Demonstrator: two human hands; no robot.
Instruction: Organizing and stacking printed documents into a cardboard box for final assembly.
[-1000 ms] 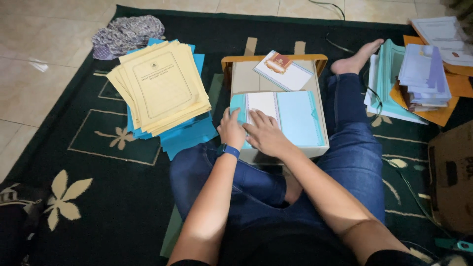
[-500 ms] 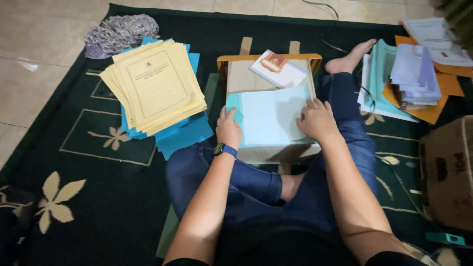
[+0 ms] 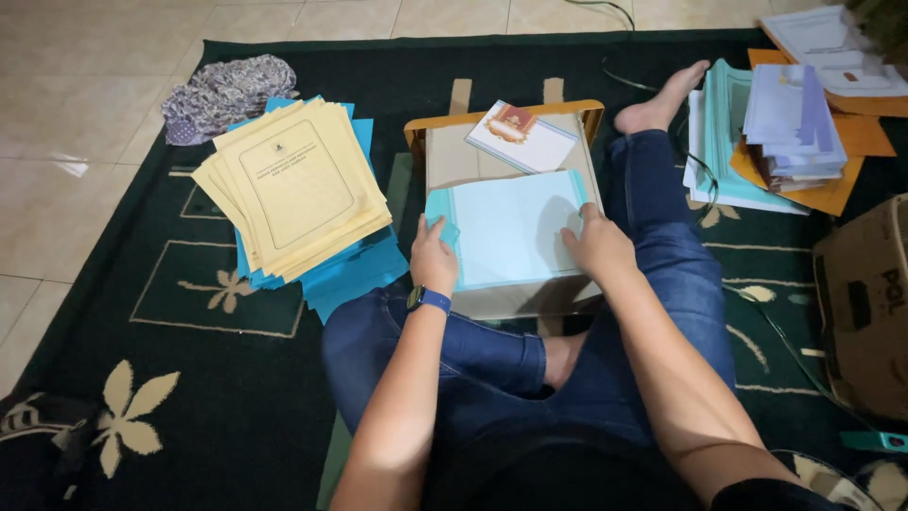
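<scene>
A light blue folder lies closed on a small wooden folding table over my lap. My left hand grips the folder's left edge, thumb on top; a blue watch sits on that wrist. My right hand presses the folder's right edge near its lower corner. A white card with a red emblem rests on the table behind the folder. I sit cross-legged in blue jeans on a dark green rug.
To the left lies a fanned stack of yellow folders over blue ones. A patterned cloth is beyond it. On the right are stacks of papers and folders, a cardboard box and a cable.
A second ago the folder lay open with white sheets showing and my right hand on its middle. It is now closed, and my right hand has moved to its right edge.
</scene>
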